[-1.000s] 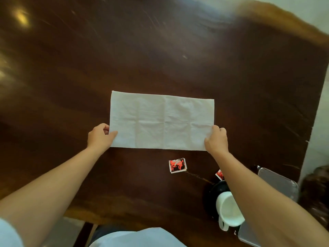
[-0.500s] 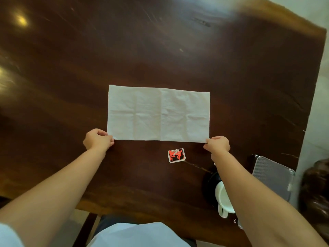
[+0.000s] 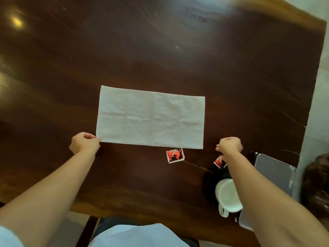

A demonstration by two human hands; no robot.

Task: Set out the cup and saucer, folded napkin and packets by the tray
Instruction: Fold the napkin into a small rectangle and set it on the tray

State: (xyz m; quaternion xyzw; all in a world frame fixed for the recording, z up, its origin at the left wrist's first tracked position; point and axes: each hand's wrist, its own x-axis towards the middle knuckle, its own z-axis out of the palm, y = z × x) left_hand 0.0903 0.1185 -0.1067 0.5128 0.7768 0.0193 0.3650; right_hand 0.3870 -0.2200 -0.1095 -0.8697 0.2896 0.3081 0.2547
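Napkin [image 3: 151, 118] work is mid-way, by my reading: the white sheet lies flat on the dark wooden desk [image 3: 178, 50] as a long rectangle, just beyond both hands, creased but not yet brought down to a compact fold. The left hand [image 3: 83, 145] pinches its near left corner between curled fingers [image 3: 90, 137]. The right hand [image 3: 229, 145] is clenched just to the right of the near right corner and apart from it; whether those fingers hold anything I cannot tell.

Next in size, the metal mesh tray [image 3: 272, 172] sits at the desk's right edge, behind and to the right of the right hand. Just beside it, under the right forearm, a white cup [image 3: 227, 196] stands on a black saucer [image 3: 213, 179], so that pair looks placed.

Smallest are the two red packets: one packet [image 3: 175, 155] lies just nearer than the napkin's near edge, between the two hands; the second packet [image 3: 219, 160] peeks out beneath the right wrist, near the saucer. They look loosely dropped rather than arranged, so tidying them and finishing the fold seem to remain.
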